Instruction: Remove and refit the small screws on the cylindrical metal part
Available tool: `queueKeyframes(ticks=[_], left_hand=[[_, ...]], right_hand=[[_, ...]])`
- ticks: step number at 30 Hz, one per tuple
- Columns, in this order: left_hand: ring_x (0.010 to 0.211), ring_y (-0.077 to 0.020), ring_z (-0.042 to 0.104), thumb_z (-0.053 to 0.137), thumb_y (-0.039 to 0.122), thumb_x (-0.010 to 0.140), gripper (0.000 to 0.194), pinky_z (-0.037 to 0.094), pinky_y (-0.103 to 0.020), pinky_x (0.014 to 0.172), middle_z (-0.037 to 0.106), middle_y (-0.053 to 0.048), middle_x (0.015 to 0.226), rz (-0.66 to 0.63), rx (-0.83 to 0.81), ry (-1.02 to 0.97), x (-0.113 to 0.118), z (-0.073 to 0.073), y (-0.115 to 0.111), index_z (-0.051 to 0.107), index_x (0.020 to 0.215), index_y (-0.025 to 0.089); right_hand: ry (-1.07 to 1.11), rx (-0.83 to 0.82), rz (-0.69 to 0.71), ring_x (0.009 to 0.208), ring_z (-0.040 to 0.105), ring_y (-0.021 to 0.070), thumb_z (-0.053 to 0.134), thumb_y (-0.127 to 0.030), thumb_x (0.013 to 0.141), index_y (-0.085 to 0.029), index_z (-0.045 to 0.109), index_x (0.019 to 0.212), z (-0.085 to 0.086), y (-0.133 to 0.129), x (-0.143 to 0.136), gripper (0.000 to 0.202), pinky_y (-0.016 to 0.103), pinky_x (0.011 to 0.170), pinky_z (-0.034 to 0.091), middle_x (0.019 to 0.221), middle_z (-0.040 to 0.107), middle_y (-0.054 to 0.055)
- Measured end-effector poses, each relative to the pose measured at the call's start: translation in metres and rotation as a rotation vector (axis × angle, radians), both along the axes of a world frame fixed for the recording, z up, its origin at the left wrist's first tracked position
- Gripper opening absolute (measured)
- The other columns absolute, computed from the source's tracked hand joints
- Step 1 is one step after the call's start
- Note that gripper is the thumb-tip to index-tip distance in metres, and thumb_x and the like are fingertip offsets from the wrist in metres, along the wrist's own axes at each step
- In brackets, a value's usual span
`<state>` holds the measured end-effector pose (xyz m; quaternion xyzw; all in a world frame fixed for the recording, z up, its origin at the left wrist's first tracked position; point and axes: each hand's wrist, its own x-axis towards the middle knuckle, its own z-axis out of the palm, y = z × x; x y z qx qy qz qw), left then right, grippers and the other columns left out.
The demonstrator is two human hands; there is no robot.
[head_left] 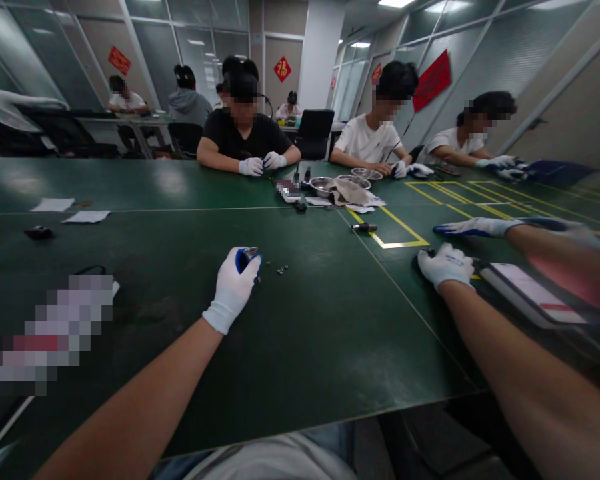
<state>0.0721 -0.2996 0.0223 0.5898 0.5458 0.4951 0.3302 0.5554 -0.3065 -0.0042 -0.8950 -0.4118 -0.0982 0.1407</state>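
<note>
In a white glove with blue inside, my left hand (236,283) is closed around a small metal cylindrical part (251,252) over the green table (300,360). Several small metal nuts or rings (281,271) lie just to its right. My right hand (446,265), also gloved, reaches far to the right with curled fingers on a dark object (423,257), mostly covered by the glove. What that object is cannot be made out. A dark cylindrical tool (364,227) lies between my hands, farther back.
Metal bowls (321,186), a cloth (349,192) and dark tools stand at the back centre. A co-worker's gloved hand (475,227) reaches in beside my right hand, near a tablet-like device (535,293). Papers (53,205) and a mouse (39,233) lie left.
</note>
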Motion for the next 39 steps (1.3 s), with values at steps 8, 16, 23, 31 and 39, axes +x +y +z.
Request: queueKeyframes(ticks=[8,16,23,31,39], left_hand=[[0.093,-0.0260,0.071,0.066,0.040,0.087,0.025,0.060,-0.043,0.089,0.072,-0.006,0.094,0.015,0.022,0.021,0.002,0.000,-0.001,0.066,0.100,0.019],[0.105,-0.0294,0.072,0.068,0.038,0.089,0.036,0.058,-0.050,0.099,0.076,-0.010,0.112,0.053,0.110,0.129,0.003,-0.003,-0.005,0.068,0.119,0.019],[0.117,-0.0306,0.072,0.066,0.034,0.092,0.049,0.056,-0.052,0.108,0.074,-0.014,0.128,-0.015,0.170,0.095,0.006,-0.015,-0.001,0.064,0.138,0.017],[0.121,-0.0297,0.069,0.068,0.021,0.090,0.045,0.055,-0.051,0.111,0.070,-0.011,0.130,0.011,0.226,0.229,0.003,-0.015,0.000,0.067,0.135,0.022],[0.116,-0.0286,0.070,0.067,0.014,0.088,0.044,0.057,-0.047,0.110,0.066,-0.012,0.130,0.092,0.109,0.370,0.001,-0.020,0.026,0.072,0.131,0.022]], right_hand=[[-0.047,0.044,0.250,0.124,0.056,0.0446,0.055,-0.040,0.094,-0.010,0.067,0.133,-0.007,-0.026,-0.075,0.052,0.059,0.102,0.048,0.139,0.061,0.027],[-0.103,0.122,0.692,0.112,0.064,0.0350,0.055,-0.037,0.096,-0.017,0.076,0.113,-0.013,-0.030,-0.134,0.033,0.049,0.101,0.053,0.128,0.071,0.018],[-0.063,0.147,0.804,0.112,0.063,0.0349,0.056,-0.037,0.097,-0.016,0.073,0.119,-0.011,-0.016,-0.179,0.035,0.048,0.100,0.053,0.127,0.071,0.018],[0.001,0.210,0.851,0.118,0.060,0.0350,0.055,-0.035,0.096,-0.017,0.070,0.126,-0.014,0.017,-0.224,0.038,0.048,0.100,0.051,0.134,0.068,0.018],[0.312,0.306,0.130,0.119,0.064,0.0400,0.058,-0.040,0.092,-0.008,0.063,0.134,-0.001,0.130,-0.145,0.054,0.052,0.101,0.051,0.126,0.067,0.027]])
